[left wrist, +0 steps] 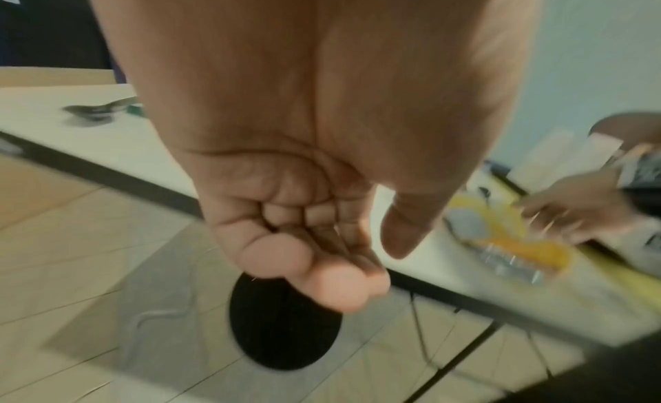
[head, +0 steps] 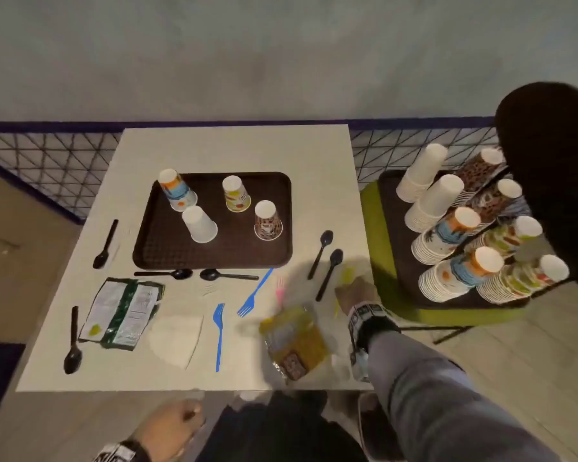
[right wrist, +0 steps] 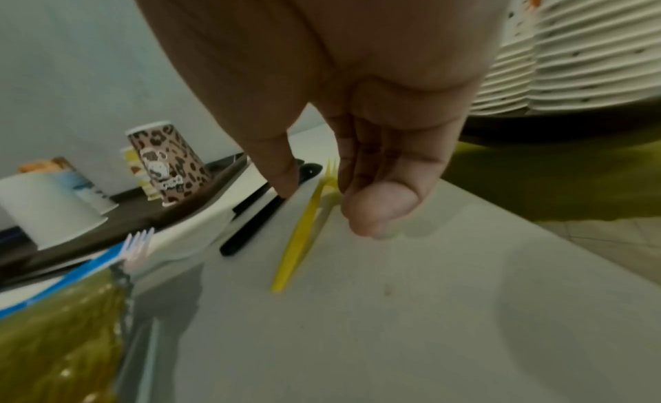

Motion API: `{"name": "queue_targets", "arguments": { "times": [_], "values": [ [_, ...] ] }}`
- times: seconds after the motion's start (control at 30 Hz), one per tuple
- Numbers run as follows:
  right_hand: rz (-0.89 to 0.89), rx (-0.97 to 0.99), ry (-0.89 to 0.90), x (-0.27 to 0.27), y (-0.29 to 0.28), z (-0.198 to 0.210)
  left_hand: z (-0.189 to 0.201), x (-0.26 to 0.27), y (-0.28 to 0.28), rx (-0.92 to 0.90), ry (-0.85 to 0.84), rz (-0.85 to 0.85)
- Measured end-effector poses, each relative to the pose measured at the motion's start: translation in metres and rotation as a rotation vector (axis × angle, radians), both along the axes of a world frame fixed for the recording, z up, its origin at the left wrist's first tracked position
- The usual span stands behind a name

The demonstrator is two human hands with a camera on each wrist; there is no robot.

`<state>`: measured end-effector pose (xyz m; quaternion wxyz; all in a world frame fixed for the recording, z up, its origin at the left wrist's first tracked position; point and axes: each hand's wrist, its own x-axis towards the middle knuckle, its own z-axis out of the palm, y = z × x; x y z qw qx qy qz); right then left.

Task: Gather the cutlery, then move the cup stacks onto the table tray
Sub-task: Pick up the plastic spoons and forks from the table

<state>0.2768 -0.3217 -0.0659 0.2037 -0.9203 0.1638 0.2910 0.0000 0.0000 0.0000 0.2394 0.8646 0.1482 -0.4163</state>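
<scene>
My right hand (head: 352, 290) (right wrist: 327, 208) hovers low over a yellow fork (right wrist: 304, 231) near the table's right edge. Its fingers point down and hold nothing, and the thumb tip touches the handle of a black spoon (right wrist: 250, 225) (head: 329, 273). A second black spoon (head: 320, 253), two blue forks (head: 255, 293) (head: 219, 335) and a pink fork (head: 280, 291) lie close by. The brown table tray (head: 167, 248) carries several upturned single cups (head: 199, 225). Tall cup stacks (head: 464, 228) stand on another tray (head: 391, 201) at the right. My left hand (head: 174, 425) (left wrist: 372, 267) hangs below the table's front edge, loosely curled and empty.
More black spoons lie at the left (head: 106, 245) (head: 73, 341) and in front of the tray (head: 164, 274) (head: 229, 275). A green packet (head: 122, 311), a white napkin (head: 176, 338) and a yellow packet (head: 294, 341) lie on the table's near half. The stacks' tray rests on a green stool (head: 371, 228).
</scene>
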Motion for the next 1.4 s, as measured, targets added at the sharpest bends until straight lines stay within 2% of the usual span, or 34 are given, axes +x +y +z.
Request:
{"name": "queue_targets", "arguments": {
  "times": [0.13,0.27,0.37,0.43,0.53,0.73,0.87,1.0,1.1,1.17,1.23,1.33,1.4],
  "values": [
    [0.028,-0.065,-0.023,0.008,-0.003,0.001,-0.003,0.076,-0.044,-0.082,-0.183,0.089],
    [0.028,-0.024,0.021,0.009,-0.014,0.001,-0.006,0.132,-0.083,-0.143,-0.300,0.144],
    [0.032,0.046,0.018,0.002,-0.026,0.009,-0.026,0.160,-0.101,-0.038,-0.391,0.082],
    [0.055,0.108,-0.008,-0.009,-0.035,0.014,-0.042,0.169,-0.105,0.063,-0.386,-0.018],
    [0.131,0.195,-0.035,-0.031,-0.048,0.018,-0.054,0.173,-0.111,0.168,-0.357,-0.072],
    [0.170,0.321,0.037,-0.065,-0.056,0.017,-0.059,0.168,-0.117,0.191,-0.392,-0.035],
    [0.198,0.333,0.035,-0.074,-0.045,0.018,-0.052,0.170,-0.112,0.097,-0.423,-0.004],
    [0.236,0.370,-0.092,-0.069,-0.030,0.021,-0.027,0.171,-0.102,-0.127,-0.515,0.090],
    [0.251,0.480,-0.161,-0.059,-0.016,0.028,-0.007,0.172,-0.090,-0.256,-0.555,0.162],
    [0.251,0.534,-0.149,-0.051,-0.008,0.034,0.001,0.176,-0.082,-0.310,-0.609,0.146],
    [0.191,0.655,-0.106,-0.045,0.001,0.041,0.007,0.182,-0.076,-0.300,-0.676,0.067],
    [-0.071,0.974,0.077,-0.041,0.019,0.059,0.015,0.190,-0.072,-0.295,-0.795,-0.047],
    [-0.229,1.081,0.151,-0.039,0.031,0.067,0.017,0.192,-0.069,-0.285,-0.878,-0.116]
  ]
}}
